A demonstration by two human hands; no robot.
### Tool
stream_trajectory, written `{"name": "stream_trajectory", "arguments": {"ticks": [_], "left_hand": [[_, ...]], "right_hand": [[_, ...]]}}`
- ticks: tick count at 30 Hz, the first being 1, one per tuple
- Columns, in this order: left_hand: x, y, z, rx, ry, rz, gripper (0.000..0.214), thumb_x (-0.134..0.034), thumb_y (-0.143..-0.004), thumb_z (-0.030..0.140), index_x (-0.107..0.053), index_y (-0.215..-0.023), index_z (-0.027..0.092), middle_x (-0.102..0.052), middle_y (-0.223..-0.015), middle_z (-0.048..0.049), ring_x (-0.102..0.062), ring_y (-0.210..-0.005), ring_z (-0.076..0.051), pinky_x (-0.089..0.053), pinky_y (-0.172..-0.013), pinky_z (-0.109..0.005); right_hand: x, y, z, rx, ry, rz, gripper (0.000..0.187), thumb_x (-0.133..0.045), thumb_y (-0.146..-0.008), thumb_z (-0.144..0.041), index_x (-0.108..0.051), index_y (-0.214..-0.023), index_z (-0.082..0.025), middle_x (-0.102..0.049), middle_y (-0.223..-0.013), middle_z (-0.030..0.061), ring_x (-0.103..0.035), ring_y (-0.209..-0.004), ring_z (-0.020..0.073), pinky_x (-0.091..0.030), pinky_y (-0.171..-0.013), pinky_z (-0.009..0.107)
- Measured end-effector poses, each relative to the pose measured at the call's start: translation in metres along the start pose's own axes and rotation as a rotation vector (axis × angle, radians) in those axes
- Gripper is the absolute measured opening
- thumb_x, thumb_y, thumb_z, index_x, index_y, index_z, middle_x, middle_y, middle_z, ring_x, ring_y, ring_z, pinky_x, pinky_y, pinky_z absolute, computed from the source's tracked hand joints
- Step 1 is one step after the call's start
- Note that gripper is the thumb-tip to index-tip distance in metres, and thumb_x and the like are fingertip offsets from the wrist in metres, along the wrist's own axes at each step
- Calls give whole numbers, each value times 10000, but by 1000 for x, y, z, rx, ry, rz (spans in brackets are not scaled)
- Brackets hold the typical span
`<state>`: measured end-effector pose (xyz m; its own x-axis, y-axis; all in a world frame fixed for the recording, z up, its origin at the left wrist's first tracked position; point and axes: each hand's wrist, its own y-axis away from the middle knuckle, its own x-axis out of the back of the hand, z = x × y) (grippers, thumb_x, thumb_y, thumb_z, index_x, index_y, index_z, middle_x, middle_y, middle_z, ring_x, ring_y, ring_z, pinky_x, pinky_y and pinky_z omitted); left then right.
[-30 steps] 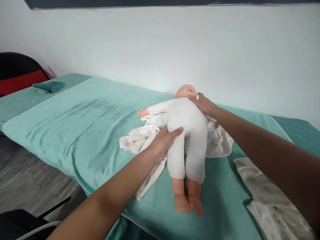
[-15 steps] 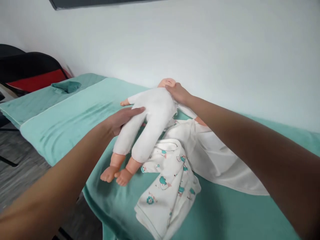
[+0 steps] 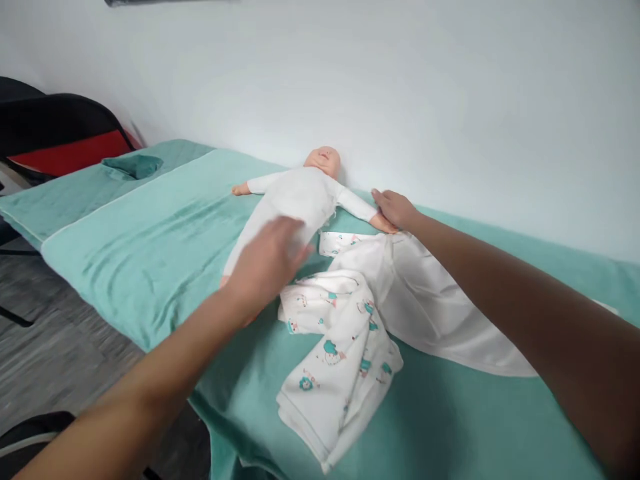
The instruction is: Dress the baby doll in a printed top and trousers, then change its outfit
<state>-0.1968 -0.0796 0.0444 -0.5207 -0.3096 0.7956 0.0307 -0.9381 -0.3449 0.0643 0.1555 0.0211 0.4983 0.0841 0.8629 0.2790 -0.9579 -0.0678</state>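
Note:
A baby doll (image 3: 305, 193) with a white cloth body lies on its back, its head toward the wall and its arms spread. My left hand (image 3: 273, 257), blurred by motion, is over the doll's legs with thumb and fingers apart, and mostly hides them. Right beside one doll hand is my right hand (image 3: 397, 210), its fingers partly stretched out and holding nothing that shows; I cannot tell whether it touches the doll. Below my right hand, a white garment (image 3: 435, 310) lies spread, inner side up, with its printed sleeve section (image 3: 345, 360) folded toward me.
A green padded cover (image 3: 150, 227) lies over the bed or table, with a dark opening (image 3: 133, 167) at its far left. Black chairs (image 3: 60, 120), one with a red part, stand at the left. A white wall (image 3: 450, 100) rises behind.
My right hand has left the doll's head and moved right to its hand. My left hand has come off the doll's leg and moved right. The doll now lies flatter.

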Motion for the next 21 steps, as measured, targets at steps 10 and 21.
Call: {"name": "stream_trajectory", "arguments": {"ticks": [10,21], "left_hand": [[-15,53,100,-461,-222,-220,211,-572,-856,181,-687,-1030,216,-451,-1519,-117,-312,-1470,-327,-362,-1149,-539],[21,75,222,-581,-466,119,310,-427,-877,87,-648,-1055,211,-634,-1025,-139,-601,-1038,-316,-436,-950,-476]], "right_hand": [[83,177,-6,367,440,-182,278,-492,-961,-363,-629,-1172,-245,-676,-1235,85,-613,-1061,262,-402,-790,322],[185,341,-59,283,450,-50,205,-531,-935,-395,-608,-1040,-237,-708,-994,85,-629,-841,253,-351,-633,311]]}}
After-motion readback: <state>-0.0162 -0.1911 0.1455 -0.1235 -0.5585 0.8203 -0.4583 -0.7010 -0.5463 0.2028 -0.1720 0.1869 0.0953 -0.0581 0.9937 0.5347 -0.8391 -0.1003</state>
